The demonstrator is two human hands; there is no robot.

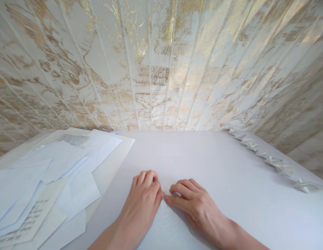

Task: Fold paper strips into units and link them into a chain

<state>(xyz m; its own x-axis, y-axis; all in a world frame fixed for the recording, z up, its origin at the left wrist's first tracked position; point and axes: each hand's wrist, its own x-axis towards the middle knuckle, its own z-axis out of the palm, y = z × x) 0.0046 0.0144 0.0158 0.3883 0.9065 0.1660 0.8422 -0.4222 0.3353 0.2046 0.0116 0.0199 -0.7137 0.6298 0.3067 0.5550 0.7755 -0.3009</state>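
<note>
A thin whitish sheet [165, 222], hard to tell from the white table [245, 194], lies between my two hands near the front. My left hand [144, 198] has its fingers curled, with the thumb and forefinger pressed together at the sheet's far end. Beside it, my right hand [194, 201] reaches in from the right, its thumb and forefinger tips meeting the same spot. The fingertips of both hands nearly touch. What exactly they pinch is small and mostly hidden.
Loose white papers [65, 163], some with printed text, spread over the left side. Several small folded paper pieces [281, 166] stand in a row along the right edge. A gold-patterned curtain [161, 69] hangs behind the table.
</note>
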